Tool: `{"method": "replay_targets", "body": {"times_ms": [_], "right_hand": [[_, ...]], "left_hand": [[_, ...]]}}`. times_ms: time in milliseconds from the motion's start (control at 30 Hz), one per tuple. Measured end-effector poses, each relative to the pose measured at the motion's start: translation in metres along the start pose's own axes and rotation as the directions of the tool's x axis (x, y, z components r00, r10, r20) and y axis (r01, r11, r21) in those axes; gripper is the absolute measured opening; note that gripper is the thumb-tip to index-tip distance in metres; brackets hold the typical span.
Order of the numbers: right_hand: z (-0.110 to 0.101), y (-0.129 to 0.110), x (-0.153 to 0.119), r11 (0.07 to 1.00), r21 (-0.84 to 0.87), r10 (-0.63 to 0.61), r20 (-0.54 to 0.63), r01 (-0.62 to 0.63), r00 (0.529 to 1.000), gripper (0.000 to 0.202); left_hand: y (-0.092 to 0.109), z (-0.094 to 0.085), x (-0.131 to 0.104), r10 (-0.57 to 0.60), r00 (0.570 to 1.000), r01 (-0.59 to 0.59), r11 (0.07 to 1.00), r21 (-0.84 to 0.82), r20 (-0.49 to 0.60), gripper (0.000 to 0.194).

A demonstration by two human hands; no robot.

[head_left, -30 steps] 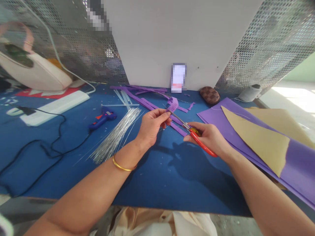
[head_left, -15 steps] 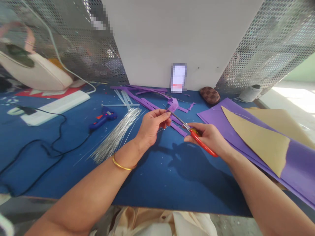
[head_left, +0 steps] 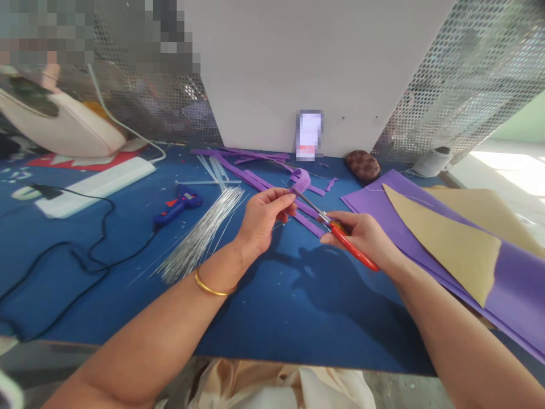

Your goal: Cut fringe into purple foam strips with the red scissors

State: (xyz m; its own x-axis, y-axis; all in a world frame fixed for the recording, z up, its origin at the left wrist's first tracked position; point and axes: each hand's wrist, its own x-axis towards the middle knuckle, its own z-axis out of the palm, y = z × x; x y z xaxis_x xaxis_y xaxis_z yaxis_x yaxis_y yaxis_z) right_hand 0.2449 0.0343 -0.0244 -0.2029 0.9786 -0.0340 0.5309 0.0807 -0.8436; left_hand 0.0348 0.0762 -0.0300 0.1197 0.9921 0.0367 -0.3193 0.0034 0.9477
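Observation:
Over the middle of the blue table [head_left: 272, 318], my left hand [head_left: 266, 216] is closed, pinching a curled purple paper strip [head_left: 300, 180] between thumb and fingers. My right hand [head_left: 361, 236] is wrapped round the red handles of a pair of scissors [head_left: 351, 245]. The scissor blades point up and left, their tips close to the pinched strip beside my left fingertips. Whether the blades touch the paper, I cannot make out. More purple strips [head_left: 251, 176] lie on the table behind and beneath my hands.
Left of my hands lie a bundle of thin metal wires [head_left: 204, 236], a blue glue gun [head_left: 179, 205] with its black cord, and a white power strip [head_left: 97, 187]. A phone [head_left: 310, 135] leans at the back near a checkered pouch [head_left: 363, 165]. Purple sheets [head_left: 517, 284] and tan paper [head_left: 447, 244] cover the right.
The scissors and my right hand have shifted very slightly to the right. My left hand keeps its pinch on the strip in nearly the same spot.

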Motion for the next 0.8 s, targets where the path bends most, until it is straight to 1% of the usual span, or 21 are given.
{"method": "replay_targets", "body": {"times_ms": [100, 333, 533, 667, 800], "right_hand": [[0.0002, 0.0009, 0.0001, 1.000, 0.000, 0.002, 0.000, -0.002, 1.000, 0.044], [0.0002, -0.0013, -0.0008, 1.000, -0.024, 0.001, -0.017, -0.001, 1.000, 0.051], [0.0003, -0.0048, -0.0017, 0.996, -0.087, 0.009, -0.033, -0.011, 0.999, 0.052], [0.0016, -0.0041, -0.0015, 0.996, -0.088, -0.008, -0.042, 0.004, 0.999, 0.052], [0.0034, -0.0026, -0.0014, 0.996, -0.080, -0.042, -0.037, 0.039, 0.998, 0.058]], "left_hand": [[-0.0003, -0.0001, -0.0002, 0.016, 1.000, -0.016, 1.000, 0.006, -0.005, 0.010], [0.0010, 0.0017, -0.0011, 0.004, 1.000, -0.003, 1.000, 0.019, -0.028, 0.012], [0.0006, 0.0017, -0.0014, 0.001, 0.999, 0.000, 1.000, 0.025, -0.036, 0.011], [0.0006, 0.0017, -0.0011, 0.012, 0.999, -0.010, 0.999, 0.046, -0.044, 0.011], [0.0016, 0.0032, -0.0004, 0.029, 0.999, -0.026, 0.997, 0.073, -0.041, 0.010]]}}
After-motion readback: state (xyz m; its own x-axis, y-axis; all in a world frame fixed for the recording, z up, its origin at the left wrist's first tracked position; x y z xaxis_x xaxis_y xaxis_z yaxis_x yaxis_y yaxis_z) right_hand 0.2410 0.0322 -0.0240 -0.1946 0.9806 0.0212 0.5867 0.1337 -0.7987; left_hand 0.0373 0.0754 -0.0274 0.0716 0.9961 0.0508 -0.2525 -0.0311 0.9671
